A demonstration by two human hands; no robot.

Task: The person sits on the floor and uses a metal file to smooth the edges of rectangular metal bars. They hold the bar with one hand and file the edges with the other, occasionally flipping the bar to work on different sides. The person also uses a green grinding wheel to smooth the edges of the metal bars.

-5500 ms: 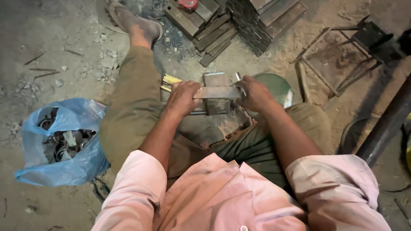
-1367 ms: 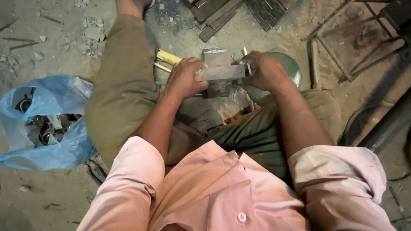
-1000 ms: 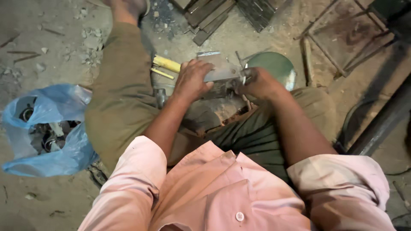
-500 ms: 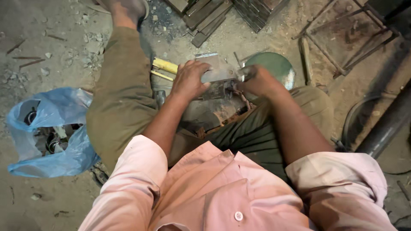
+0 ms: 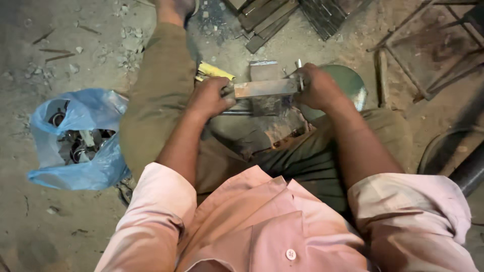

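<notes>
Head view looking straight down at a person sitting on a dusty floor, legs spread, pink shirt sleeves at the bottom. Blue plastic bag (image 5: 75,146) is lying open on the floor beside the left leg, well apart from the hands, holding a jumble of dark metal rings and small parts; exact pieces too small to tell. Round green bowl-like container (image 5: 348,83) is sitting just behind the right hand, contents not visible. Left hand (image 5: 209,96) is closing its fingers round the left end of a flat metal bar (image 5: 264,88), right hand (image 5: 315,88) is clamping round the right end, so the bar is spanning level between both fists, above a rusty block (image 5: 262,128) between the knees. Thin steel rod (image 5: 234,113) is running just under the bar near the left hand. Yellow-handled tool (image 5: 214,71) is lying on the floor just beyond the left hand. Stacked metal strips (image 5: 267,20) are lying further out, near the foot.
</notes>
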